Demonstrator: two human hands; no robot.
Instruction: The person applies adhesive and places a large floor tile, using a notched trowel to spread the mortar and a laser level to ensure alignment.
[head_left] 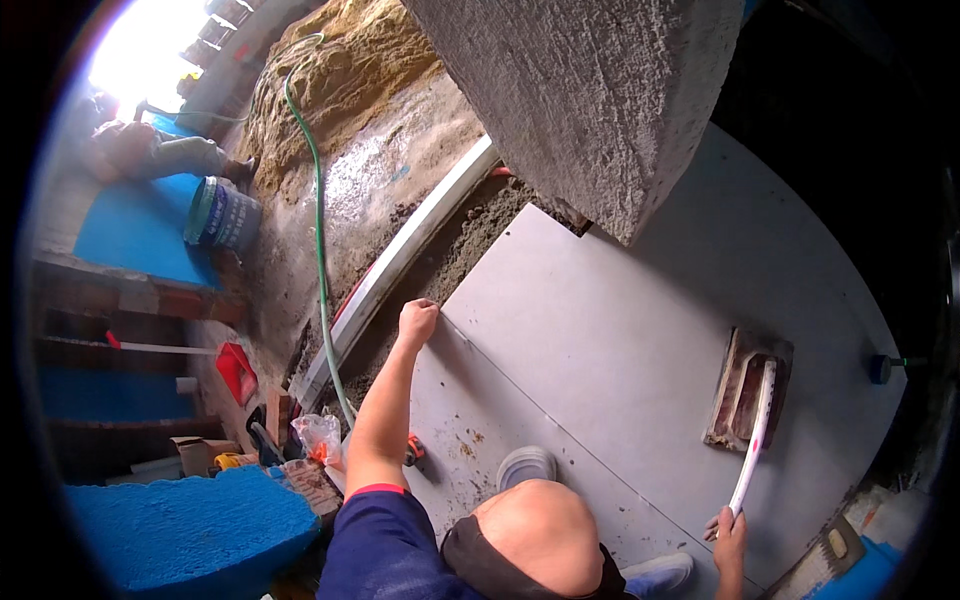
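My left hand (419, 321) is closed at the outer edge of the large pale floor tiles (590, 330), beside the thin joint between two of them. Its fingertips are hidden, so I cannot tell what they grip. Low on the right, my right hand (728, 535) is wrapped round the near end of a long white handle (751, 455). The handle's far end overlaps a rectangular, mortar-stained trowel (722, 405) on the tile; whether the two are joined is unclear. Dark specks of mortar dot the nearer tile.
A rough concrete block (590, 90) juts over the tiles. Along their left side run wet mortar (475, 238), a pale straightedge (410, 250) and a green hose (318, 190). Farther left are a bucket (222, 215), a red dustpan (236, 373) and a partly visible person (170, 155).
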